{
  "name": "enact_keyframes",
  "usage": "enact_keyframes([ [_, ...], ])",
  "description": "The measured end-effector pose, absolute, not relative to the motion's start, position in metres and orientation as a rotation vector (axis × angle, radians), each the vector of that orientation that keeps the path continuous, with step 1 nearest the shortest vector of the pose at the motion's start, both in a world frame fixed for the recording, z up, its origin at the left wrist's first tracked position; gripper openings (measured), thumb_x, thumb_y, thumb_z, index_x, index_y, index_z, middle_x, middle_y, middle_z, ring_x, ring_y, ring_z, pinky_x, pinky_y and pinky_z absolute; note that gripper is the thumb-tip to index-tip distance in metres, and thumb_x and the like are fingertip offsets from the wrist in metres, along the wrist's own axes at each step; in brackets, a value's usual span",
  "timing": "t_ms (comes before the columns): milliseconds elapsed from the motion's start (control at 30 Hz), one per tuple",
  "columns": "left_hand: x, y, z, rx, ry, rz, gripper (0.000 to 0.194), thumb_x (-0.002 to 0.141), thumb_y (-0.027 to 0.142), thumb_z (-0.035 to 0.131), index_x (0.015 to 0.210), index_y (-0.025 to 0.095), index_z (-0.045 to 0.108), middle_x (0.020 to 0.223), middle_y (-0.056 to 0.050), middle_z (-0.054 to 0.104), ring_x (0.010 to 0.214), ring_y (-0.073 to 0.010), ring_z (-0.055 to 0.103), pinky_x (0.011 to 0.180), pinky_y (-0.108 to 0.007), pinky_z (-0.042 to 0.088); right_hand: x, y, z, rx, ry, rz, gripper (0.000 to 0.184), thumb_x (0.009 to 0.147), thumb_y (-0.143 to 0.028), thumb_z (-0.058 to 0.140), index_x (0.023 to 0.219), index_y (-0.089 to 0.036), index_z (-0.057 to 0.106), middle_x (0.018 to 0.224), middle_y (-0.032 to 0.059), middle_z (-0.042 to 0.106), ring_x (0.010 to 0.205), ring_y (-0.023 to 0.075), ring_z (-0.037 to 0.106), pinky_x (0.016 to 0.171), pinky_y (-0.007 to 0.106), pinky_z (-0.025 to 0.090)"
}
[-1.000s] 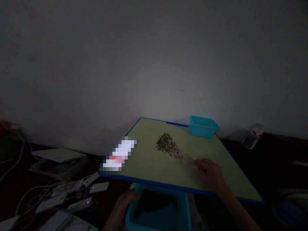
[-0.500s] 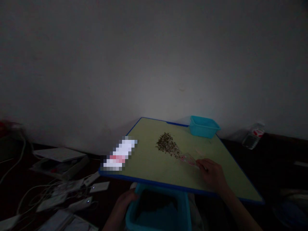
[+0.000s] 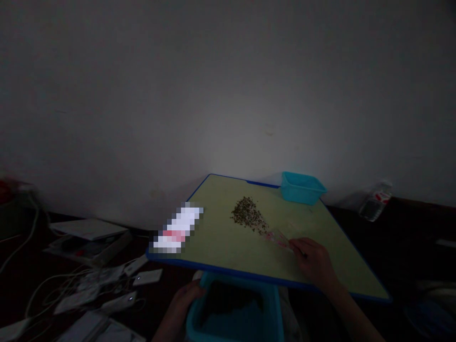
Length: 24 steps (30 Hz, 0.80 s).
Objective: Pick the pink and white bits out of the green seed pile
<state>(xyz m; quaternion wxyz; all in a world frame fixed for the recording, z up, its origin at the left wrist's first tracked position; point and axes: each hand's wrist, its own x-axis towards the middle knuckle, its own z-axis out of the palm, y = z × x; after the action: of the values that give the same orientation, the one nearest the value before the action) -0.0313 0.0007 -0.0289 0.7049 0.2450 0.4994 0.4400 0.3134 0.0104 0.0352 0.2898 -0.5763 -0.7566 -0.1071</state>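
My right hand [image 3: 314, 261] is over the right part of the table [image 3: 217, 247], its fingers closed on a clear plastic piece with pink print [image 3: 278, 238], perhaps a small bag. The far end of this plastic meets the lower edge of a heap of small brown bits [image 3: 246, 213], like seeds or dried grains. Below the front table edge, my left hand [image 3: 188, 293] grips the left rim of a blue plastic bin [image 3: 235, 327]. Dark matter lies in that bin, too dim to make out.
A second blue bin [image 3: 302, 188] stands at the table's back right corner. On the left lies a bright, pixelated flat thing [image 3: 178, 230]. Cables and white power strips [image 3: 117, 302] clutter the floor at left, near an open box [image 3: 89, 242]. A plastic bottle [image 3: 375, 202] is off to the right.
My right hand has shifted down very slightly, and the plastic piece has changed its tilt a little. My left hand and the bin keep their places.
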Motion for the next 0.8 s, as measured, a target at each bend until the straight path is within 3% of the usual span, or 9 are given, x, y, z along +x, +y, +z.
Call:
enact_keyframes([
  [133, -0.031, -0.001, -0.035, 0.546, 1.054, 0.964, 0.012, 0.054, 0.026, 0.063, 0.06, 0.016, 0.063, 0.045, 0.0, 0.06, 0.044, -0.0176, 0.053, 0.044, -0.027, 0.04, 0.313, 0.009, 0.037, -1.525, -2.02, -0.312, 0.025, 0.083, -0.02, 0.043, 0.089, -0.022, 0.067, 0.086, 0.0044, 0.067, 0.076, 0.0169, 0.061, 0.072, 0.03, 0.049],
  [300, -0.032, -0.001, -0.037, 0.552, 1.041, 0.939, 0.02, 0.055, 0.025, 0.062, 0.072, 0.014, 0.066, 0.047, 0.0, 0.059, 0.044, -0.017, 0.051, 0.046, -0.028, 0.04, 0.316, 0.005, 0.04, -1.531, -2.027, -0.347, 0.024, 0.082, -0.021, 0.044, 0.089, -0.022, 0.067, 0.085, 0.0046, 0.067, 0.075, 0.0171, 0.062, 0.07, 0.03, 0.049],
  [600, -0.027, -0.003, -0.011, 0.57, 1.124, 0.965, 0.011, 0.049, 0.023, 0.064, 0.056, 0.015, 0.065, 0.044, -0.001, 0.06, 0.046, -0.0193, 0.054, 0.049, -0.03, 0.041, 0.308, 0.007, 0.036, -1.494, -2.041, -0.275, 0.026, 0.081, -0.017, 0.043, 0.091, -0.021, 0.066, 0.087, 0.0052, 0.067, 0.076, 0.0172, 0.061, 0.07, 0.029, 0.049],
  [800, -0.027, -0.005, -0.018, 0.56, 1.073, 0.963, 0.006, 0.054, 0.022, 0.061, 0.056, 0.016, 0.062, 0.041, 0.001, 0.057, 0.042, -0.0166, 0.05, 0.046, -0.028, 0.039, 0.305, 0.008, 0.037, -1.518, -2.013, -0.271, 0.025, 0.083, -0.018, 0.043, 0.092, -0.021, 0.066, 0.088, 0.0054, 0.067, 0.076, 0.0171, 0.061, 0.073, 0.03, 0.048],
])
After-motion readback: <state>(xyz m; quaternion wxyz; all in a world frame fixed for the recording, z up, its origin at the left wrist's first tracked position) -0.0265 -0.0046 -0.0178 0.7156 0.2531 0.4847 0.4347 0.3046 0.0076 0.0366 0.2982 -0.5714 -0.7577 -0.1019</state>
